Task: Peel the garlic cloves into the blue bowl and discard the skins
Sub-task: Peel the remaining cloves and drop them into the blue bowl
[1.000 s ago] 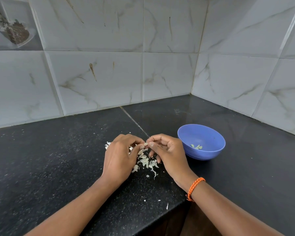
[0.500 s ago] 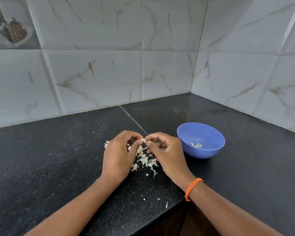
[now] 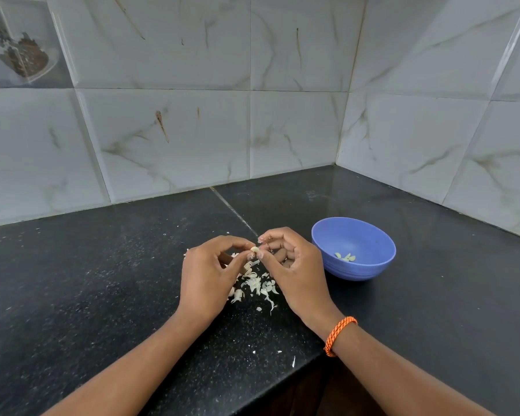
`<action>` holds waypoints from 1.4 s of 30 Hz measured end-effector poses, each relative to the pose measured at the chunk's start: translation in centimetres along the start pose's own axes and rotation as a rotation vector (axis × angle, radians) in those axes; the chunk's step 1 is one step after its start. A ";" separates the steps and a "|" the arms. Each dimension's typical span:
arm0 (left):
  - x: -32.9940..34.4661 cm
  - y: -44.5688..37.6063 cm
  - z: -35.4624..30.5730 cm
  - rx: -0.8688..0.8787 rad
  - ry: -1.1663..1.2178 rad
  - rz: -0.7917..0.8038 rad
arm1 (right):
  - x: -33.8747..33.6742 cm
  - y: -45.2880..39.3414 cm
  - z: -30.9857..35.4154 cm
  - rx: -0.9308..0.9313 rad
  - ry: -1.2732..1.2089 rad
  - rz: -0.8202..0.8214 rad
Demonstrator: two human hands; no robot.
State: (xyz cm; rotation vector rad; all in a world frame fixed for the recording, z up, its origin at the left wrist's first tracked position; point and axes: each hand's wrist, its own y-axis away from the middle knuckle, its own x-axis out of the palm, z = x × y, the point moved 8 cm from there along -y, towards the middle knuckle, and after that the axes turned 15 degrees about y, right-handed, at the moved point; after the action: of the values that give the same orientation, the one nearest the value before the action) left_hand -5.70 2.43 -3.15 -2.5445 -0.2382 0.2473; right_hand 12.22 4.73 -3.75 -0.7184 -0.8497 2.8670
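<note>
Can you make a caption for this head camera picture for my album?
Two hands, left and right, pinch a small pale garlic clove above papery white skins, beside a round blue plastic bowl.

There is a single view, from a wide-angle camera worn on the person's head, looking forward and down over both forearms onto the dark table [image 3: 87, 280] and into the corner where two tiled walls [image 3: 297, 130] meet. It sits close above the work, so the hands [image 3: 252, 265] fall just below the middle of the frame with the blue bowl [image 3: 370, 265] just to their right, and the wide lens bends the tile lines towards the edges
</note>
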 end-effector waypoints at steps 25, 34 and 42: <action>-0.1 0.1 0.1 -0.062 0.093 -0.045 | 0.6 0.6 1.3 -0.078 -0.007 0.069; 0.3 0.1 0.6 -0.101 0.135 -0.012 | 0.7 0.4 0.7 0.010 -0.147 0.111; 0.5 0.1 0.4 -0.090 0.156 0.016 | 0.6 0.3 0.6 0.032 -0.179 0.108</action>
State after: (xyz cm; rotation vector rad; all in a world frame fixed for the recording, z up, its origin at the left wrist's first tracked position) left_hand -5.25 2.66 -3.60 -2.6396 -0.1715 0.0444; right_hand 11.44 4.29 -3.67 -0.5256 -0.8053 3.0716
